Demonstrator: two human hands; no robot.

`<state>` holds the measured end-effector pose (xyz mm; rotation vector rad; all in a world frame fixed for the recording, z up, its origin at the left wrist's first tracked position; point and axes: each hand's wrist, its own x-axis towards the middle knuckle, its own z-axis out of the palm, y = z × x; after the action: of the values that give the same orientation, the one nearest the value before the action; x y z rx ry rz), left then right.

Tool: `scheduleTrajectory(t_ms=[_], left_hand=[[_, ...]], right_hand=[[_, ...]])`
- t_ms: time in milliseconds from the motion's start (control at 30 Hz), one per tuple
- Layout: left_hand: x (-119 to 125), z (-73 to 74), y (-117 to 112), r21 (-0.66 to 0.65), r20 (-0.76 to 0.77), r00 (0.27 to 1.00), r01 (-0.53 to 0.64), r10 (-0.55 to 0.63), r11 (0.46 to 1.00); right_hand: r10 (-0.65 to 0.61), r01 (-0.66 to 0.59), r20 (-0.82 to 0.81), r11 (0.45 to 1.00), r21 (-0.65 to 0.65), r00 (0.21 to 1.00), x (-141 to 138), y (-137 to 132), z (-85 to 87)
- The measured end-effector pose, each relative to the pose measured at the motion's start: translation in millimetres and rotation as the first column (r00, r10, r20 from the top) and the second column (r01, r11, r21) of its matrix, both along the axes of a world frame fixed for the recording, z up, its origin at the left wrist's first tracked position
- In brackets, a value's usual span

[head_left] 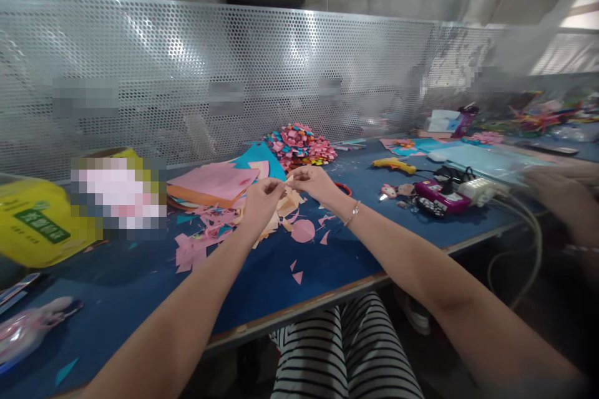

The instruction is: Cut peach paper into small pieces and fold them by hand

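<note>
Both my arms reach out over a blue table [262, 287]. My left hand [262, 198] and my right hand [312, 181] meet above a heap of pink and peach paper scraps [285, 215]. The fingers of both hands are pinched together on a small pale piece of paper [286, 183] held between them. My right wrist wears a thin bracelet [352, 212]. A stack of pink and orange paper sheets [210, 186] lies just left of my hands.
A pile of folded coloured paper pieces [299, 143] sits behind my hands. A yellow glue gun [394, 166], a power strip [477, 188] and small gadgets lie to the right. Another person's hand [556, 190] shows at far right. A yellow bag [37, 218] stands left. Perforated metal screen [234, 75] behind.
</note>
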<state>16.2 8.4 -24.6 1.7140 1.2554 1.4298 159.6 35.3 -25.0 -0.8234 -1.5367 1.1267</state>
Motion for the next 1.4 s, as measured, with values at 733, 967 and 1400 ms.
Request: scheduleTrajectory(t_ms=[733, 967, 1400], left_hand=[[-6, -5.3, 9, -0.082, 0.096, 0.995, 0.024, -0.017, 0.996], [-2, -6.5, 7, -0.111, 0.228, 0.972, 0.075, -0.049, 0.991], [-1, -4.1, 3, -0.101, 0.287, 0.955, 0.113, -0.080, 0.988]], right_hand=[[-0.362, 0.229, 0.861, 0.928, 0.295, 0.357, 44, 16, 8.1], [-0.197, 0.297, 0.973, 0.942, 0.154, 0.121, 45, 10, 3.5], [-0.166, 0.286, 0.975, 0.951, 0.119, 0.145, 54, 21, -2.6]])
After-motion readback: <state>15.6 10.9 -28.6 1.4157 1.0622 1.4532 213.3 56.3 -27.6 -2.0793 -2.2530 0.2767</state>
